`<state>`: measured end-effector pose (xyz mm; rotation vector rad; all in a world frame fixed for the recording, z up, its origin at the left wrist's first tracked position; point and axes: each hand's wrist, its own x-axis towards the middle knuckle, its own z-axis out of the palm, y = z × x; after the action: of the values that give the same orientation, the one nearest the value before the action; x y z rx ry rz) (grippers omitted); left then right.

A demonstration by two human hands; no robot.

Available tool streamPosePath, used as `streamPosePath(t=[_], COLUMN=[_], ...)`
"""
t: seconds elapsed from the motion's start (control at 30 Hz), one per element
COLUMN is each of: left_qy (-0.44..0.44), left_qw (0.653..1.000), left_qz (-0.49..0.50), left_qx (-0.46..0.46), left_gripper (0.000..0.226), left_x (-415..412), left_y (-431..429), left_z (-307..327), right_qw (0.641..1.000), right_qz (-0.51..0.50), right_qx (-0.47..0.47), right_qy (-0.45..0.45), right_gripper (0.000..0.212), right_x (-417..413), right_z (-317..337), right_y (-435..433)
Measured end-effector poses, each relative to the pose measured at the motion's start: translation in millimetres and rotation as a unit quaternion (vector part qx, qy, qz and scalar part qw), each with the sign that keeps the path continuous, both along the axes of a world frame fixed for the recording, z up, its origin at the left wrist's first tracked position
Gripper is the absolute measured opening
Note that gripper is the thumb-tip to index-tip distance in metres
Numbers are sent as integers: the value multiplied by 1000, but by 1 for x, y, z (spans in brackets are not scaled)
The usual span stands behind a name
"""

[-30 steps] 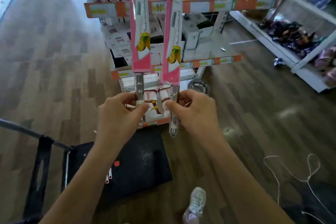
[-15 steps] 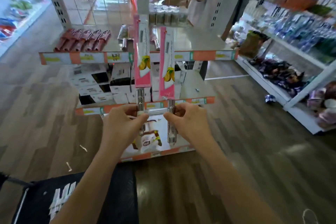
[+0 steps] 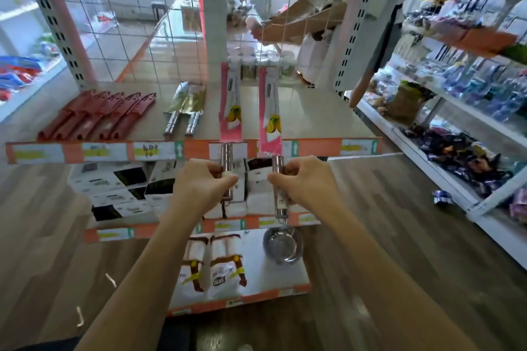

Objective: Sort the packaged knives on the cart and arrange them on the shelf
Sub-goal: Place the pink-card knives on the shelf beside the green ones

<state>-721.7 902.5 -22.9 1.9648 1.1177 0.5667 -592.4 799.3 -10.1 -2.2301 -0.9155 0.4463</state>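
Though blurry, left knife point(image 3: 230, 111) above left grip point(image 3: 206, 181), right knife point(image 3: 270, 114) above right grip point(image 3: 299, 179), handles seemingly pinched

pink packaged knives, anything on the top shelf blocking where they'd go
Nothing visible does: the shelf is bare between and right of the pink packaged knives; silver knives and red packs lie to their left.
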Motion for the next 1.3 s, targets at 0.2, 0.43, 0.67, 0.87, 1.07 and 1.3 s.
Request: streamPosePath(t=[0.2, 0.43, 0.67, 0.87, 1.07, 1.3], left_qy=[43, 70, 119, 196, 229, 246], left_qw=[999, 997, 993, 980, 973, 958], left_qz=[-14, -15, 24, 21, 24, 77], left_qx=[26, 12, 5, 23, 35, 121], left_gripper=[23, 27, 26, 22, 26, 22], left_x=[60, 92, 107, 121, 132, 130], left_y=[59, 94, 105, 103, 102, 105], left_z=[14, 8, 8, 12, 9, 22], right_qw=[1000, 998, 994, 993, 991, 990], right_qz=[3, 39, 70, 83, 92, 99], right_qx=[-14, -46, -68, -67, -68, -53], right_qy=[13, 27, 50, 56, 63, 83], right_gripper=[23, 23, 26, 27, 27, 24], right_x=[63, 108, 131, 140, 145, 148], right_z=[9, 12, 3, -5, -8, -4], right_y=[58, 102, 128, 136, 133, 135])
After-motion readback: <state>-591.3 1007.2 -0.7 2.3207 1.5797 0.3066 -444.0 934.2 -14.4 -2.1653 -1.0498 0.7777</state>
